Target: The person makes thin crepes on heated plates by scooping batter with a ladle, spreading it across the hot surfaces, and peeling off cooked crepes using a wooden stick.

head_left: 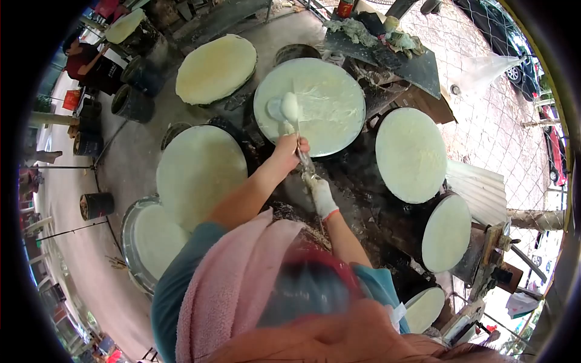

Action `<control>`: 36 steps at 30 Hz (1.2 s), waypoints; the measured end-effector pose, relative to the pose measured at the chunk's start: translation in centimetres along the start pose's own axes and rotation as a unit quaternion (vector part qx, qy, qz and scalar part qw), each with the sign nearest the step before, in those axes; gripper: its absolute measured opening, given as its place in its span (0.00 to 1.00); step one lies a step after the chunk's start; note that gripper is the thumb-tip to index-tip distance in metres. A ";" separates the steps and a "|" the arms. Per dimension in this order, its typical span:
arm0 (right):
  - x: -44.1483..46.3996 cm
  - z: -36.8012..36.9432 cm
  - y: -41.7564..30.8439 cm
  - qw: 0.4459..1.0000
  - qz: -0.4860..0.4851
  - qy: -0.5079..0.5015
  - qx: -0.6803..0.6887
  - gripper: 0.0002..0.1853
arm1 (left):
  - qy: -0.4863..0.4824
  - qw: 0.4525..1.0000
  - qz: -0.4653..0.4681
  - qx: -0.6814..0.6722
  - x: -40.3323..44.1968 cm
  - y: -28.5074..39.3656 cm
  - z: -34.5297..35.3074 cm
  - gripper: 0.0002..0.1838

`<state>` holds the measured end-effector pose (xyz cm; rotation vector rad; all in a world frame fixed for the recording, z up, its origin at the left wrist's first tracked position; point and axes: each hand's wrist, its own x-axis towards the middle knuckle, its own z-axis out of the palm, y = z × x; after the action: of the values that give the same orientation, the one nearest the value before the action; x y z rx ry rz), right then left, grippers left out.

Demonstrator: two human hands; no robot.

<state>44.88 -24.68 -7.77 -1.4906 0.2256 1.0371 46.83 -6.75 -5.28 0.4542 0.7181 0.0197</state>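
Note:
My bare left hand point(290, 149) is closed around the handle of a ladle. The ladle's pale, coated bowl point(289, 107) is over the large round sheet of pale batter point(333, 112) in front of me. My right hand point(322, 196), in a white glove with an orange cuff, is closed on the lower end of a long, thin, blade-like tool point(305, 162). This tool runs up past my left fingers onto the same sheet, which looks wrinkled to its right. Whether my left fingers touch the tool, I cannot tell.
More round pale surfaces surround me: one upper left point(216, 69), one left point(203, 172), and several at right point(411, 155). A dark board point(423, 72) holds crumpled cloths point(402, 42). Dark buckets point(132, 103) stand left, near another person point(91, 63). A wire fence point(514, 121) borders the right.

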 end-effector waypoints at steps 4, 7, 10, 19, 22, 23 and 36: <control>-0.4 -2.3 -2.7 0.996 -0.056 0.073 0.004 0.11 | -0.413 0.785 -0.218 -0.406 -3.9 7.1 -4.9 0.11; 2.8 -4.4 0.0 0.987 -0.112 0.096 -0.071 0.18 | -0.412 0.870 -0.135 -0.234 -8.4 9.2 -5.0 0.16; 1.9 -3.9 0.2 0.982 -0.148 -0.001 -0.119 0.15 | -0.326 0.940 -0.065 -0.073 -8.0 13.1 -4.5 0.18; -9.3 -8.9 7.1 0.963 -0.158 0.161 -0.150 0.17 | -0.174 0.847 0.148 0.481 -13.3 6.3 4.5 0.11; -13.9 -14.2 14.9 0.908 -0.235 0.330 0.109 0.19 | -0.294 0.831 0.001 0.472 -16.0 0.7 8.8 0.14; -16.4 -15.6 17.2 0.902 -0.207 0.373 0.075 0.21 | -0.336 0.827 -0.078 0.444 -16.4 -1.5 9.9 0.16; -46.3 -31.9 36.1 0.638 0.065 0.734 -0.222 0.30 | -0.327 0.708 -0.599 0.179 -26.8 -33.6 18.8 0.19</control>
<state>8.50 -80.66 -5.30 -2.5080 1.3042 -0.3636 33.97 -49.11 10.29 0.2511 0.1816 -1.4863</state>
